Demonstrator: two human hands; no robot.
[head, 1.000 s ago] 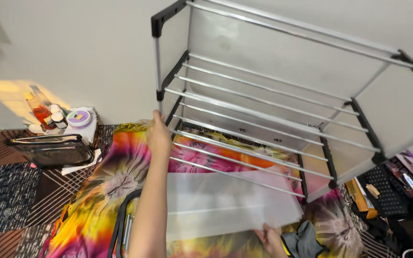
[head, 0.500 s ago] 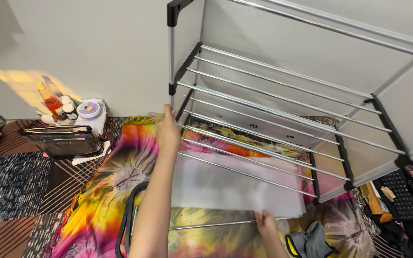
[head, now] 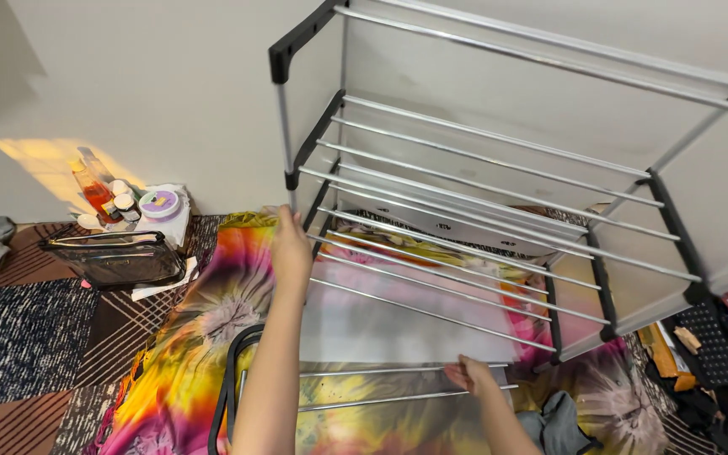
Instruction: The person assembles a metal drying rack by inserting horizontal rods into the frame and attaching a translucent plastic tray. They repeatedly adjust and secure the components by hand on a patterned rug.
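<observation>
Head view
Left hand [head: 291, 248]: grip closed on the far left corner of the sheet [head: 398, 324]
Right hand [head: 471, 376]: grip pinching the sheet's near edge
Sheet: white, flat, lying under the lowest bars of the rack [head: 499, 194]
Rack: standing on a tie-dye cloth [head: 204, 337]
Basket [head: 115, 259]: left, by the wall

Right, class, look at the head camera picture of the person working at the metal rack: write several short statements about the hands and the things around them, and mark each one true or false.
1. The left hand is up by the metal rack. True.
2. The right hand grips the near edge of a translucent sheet. True.
3. The rack stands on bare wooden boards. False: a bright tie-dye cloth lies beneath it.
4. The black wire basket hangs from the rack. False: it sits on the patterned rug near the wall.
</observation>
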